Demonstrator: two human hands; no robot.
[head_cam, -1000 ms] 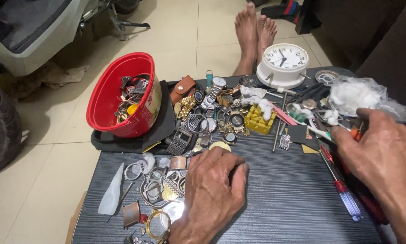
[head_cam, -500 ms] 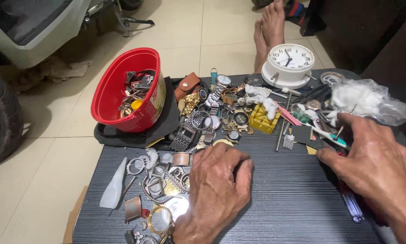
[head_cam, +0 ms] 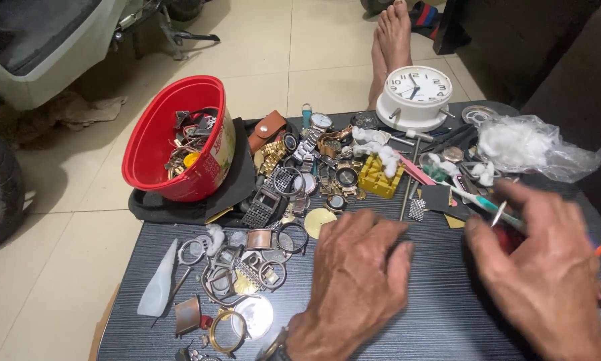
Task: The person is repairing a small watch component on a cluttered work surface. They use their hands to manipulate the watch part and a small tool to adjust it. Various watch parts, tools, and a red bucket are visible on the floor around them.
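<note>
My left hand [head_cam: 357, 281] lies palm down on the dark striped tabletop [head_cam: 440, 321], holding nothing, just right of a pile of watch cases and rings [head_cam: 247, 267]. A brass disc [head_cam: 320, 222] sits just beyond its knuckles. My right hand [head_cam: 547, 267] hovers over a row of hand tools at the right. The tip of a thin metal tool [head_cam: 499, 212] sticks up between its thumb and forefinger. A teal-handled tool [head_cam: 481, 200] lies under the fingertips.
A red bucket of watch parts [head_cam: 180, 140] stands on black cloth at the back left. Watches and straps [head_cam: 307, 167], a yellow holder block [head_cam: 380, 177], a white alarm clock [head_cam: 417, 93] and a plastic bag of cotton [head_cam: 534, 147] line the back. Someone's bare feet [head_cam: 394, 40] rest on the tiled floor.
My left hand has slid a little to the right on the tabletop. My right hand has come left and nearer to me, covering the blue-handled screwdriver.
</note>
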